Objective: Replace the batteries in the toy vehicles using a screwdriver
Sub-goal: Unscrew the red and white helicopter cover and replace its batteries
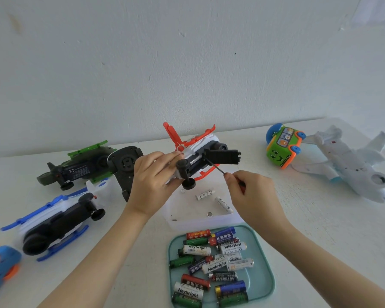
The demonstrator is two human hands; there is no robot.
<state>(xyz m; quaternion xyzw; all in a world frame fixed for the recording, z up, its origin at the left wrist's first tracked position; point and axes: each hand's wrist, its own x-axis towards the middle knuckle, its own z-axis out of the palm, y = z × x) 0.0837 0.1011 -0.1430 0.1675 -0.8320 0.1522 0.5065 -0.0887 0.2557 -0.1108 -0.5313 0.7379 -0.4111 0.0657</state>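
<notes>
With everything on the white table [331, 207], the white plane [351, 165] lay at the right edge and the blue helicopter [53, 221] lay belly-up at lower left. Green helicopter [80, 167] was upper left, also inverted, next to a black toy base [126, 165]. Teal tray [260, 283] at bottom centre held mixed AA batteries [209, 265]. A clear box [193, 221] sat just above the tray, with two loose cells [205, 194] inside. Green bus [282, 147] was upper right, tipped on its side. At centre frame, the left hand [151, 185] gripped the red-and-white helicopter [200, 142], raised over the box, underside toward the camera. Its black battery cover [222, 156] stood open. The right hand [251, 194] pinched the screwdriver [218, 168], tip at the cover.
</notes>
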